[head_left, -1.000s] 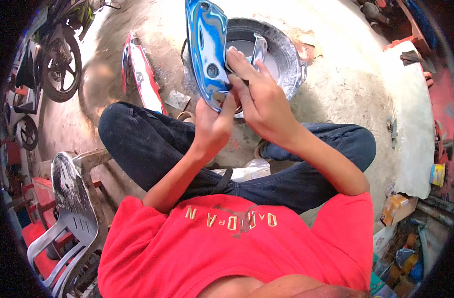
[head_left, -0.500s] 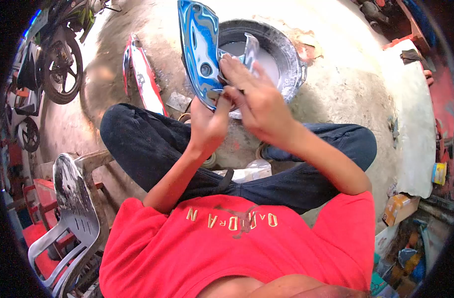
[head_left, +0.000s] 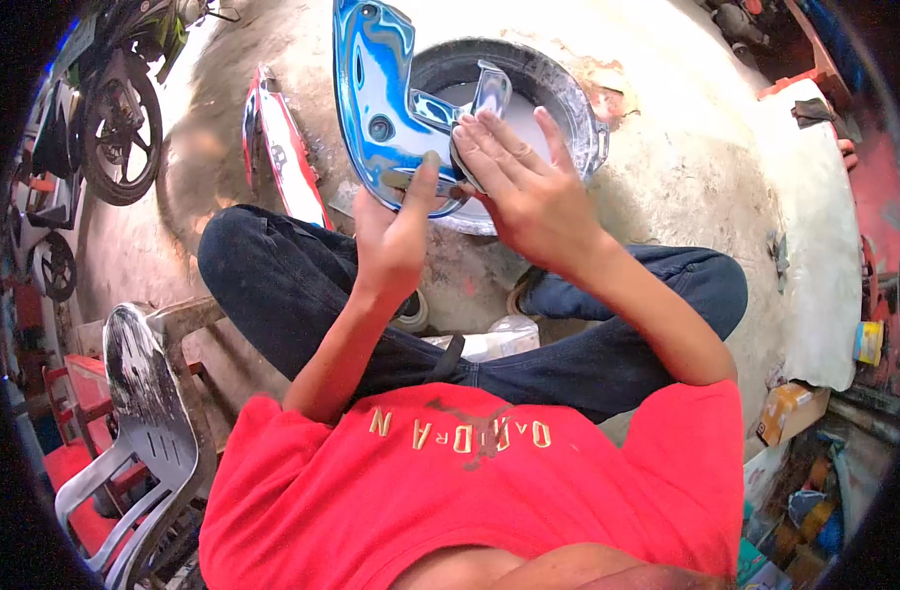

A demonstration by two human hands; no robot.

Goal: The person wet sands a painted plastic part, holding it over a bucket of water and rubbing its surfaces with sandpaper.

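A glossy blue and white curved panel point(head_left: 376, 93) is held up over the near left part of a dark round tub point(head_left: 578, 108) with whitish liquid in it. My left hand point(head_left: 393, 236) grips the panel's lower end, thumb on top and fingers underneath. My right hand point(head_left: 534, 197) presses a thin, dark-edged piece against the panel's lower right part, its fingers extended over it. Most of that piece is hidden under the fingers, so I cannot make out what it is.
A red and white panel point(head_left: 291, 167) lies on the floor left of the tub. A grey plastic chair point(head_left: 155, 413) stands at the left, below a motorcycle wheel point(head_left: 121, 138). A cardboard box point(head_left: 792, 413) and a yellow container point(head_left: 869, 343) are at the right.
The blue panel and my left hand have shifted left. My right hand has moved slightly right, its fingers now more spread, and more of the panel's lower right part shows.
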